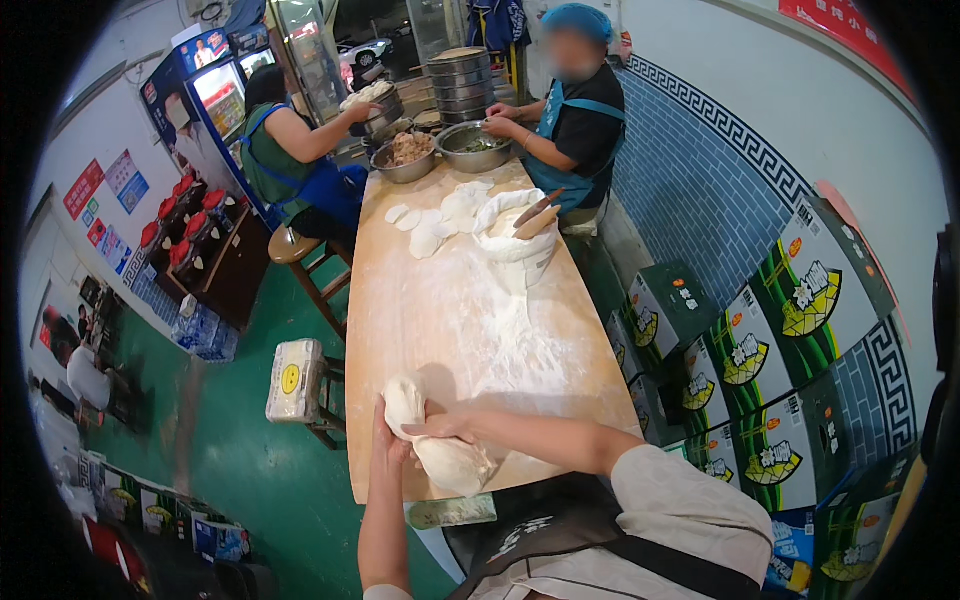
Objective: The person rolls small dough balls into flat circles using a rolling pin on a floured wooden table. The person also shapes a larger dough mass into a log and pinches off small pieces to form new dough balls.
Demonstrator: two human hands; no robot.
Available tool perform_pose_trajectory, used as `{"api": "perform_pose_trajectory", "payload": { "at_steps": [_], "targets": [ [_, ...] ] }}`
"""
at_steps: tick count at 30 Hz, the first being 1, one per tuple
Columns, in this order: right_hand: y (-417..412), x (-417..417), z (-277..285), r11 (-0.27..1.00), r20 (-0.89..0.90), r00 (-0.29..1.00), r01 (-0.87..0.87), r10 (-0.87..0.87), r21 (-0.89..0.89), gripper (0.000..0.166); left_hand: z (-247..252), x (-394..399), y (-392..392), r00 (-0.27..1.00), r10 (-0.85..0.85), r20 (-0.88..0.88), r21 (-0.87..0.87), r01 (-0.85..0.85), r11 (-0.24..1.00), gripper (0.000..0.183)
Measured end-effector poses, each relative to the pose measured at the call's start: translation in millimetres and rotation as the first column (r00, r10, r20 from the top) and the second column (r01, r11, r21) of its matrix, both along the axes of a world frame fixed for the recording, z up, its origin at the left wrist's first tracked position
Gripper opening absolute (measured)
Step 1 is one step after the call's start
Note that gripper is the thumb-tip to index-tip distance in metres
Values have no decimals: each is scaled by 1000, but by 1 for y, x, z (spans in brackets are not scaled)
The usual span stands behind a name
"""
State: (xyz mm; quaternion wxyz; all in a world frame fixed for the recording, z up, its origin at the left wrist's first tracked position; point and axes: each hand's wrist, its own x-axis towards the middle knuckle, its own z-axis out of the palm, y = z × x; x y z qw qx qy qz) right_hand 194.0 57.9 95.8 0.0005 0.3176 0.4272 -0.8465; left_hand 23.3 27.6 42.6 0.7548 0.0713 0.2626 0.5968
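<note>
A large lump of dough (451, 465), narrowed in its middle, lies at the near left part of the floured wooden table (420, 315). My left hand (391, 439) is wrapped around the left side of its upper part. Across the narrowed middle lies my right hand (444, 427), gripping the dough. Farther up the table, flat round dough wrappers (426, 236) overlap in a loose pile. Beside them stands a white sack of flour (517, 244) with its top rolled down, wooden rolling pins (537, 222) resting in it. Loose flour is spread below the sack.
A person in a blue apron (300, 165) holds a steamer at the far left. Another person (577, 127) works over a metal bowl (474, 159) at the far right. A bowl of filling (405, 171) stands between them. Stools (296, 382) line the left side, stacked cartons (750, 360) the right.
</note>
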Motion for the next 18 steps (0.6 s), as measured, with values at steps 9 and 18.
{"api": "perform_pose_trajectory", "payload": {
  "at_steps": [9,18],
  "targets": [
    [-3,37,-7,912,-144,977,197,-155,360,81,-16,-56,65,920,374,-118,155,-355,922,49],
    [40,44,-68,156,-241,793,386,-559,909,70,61,-47,86,920,380,100,237,-393,888,48]
  ]
}}
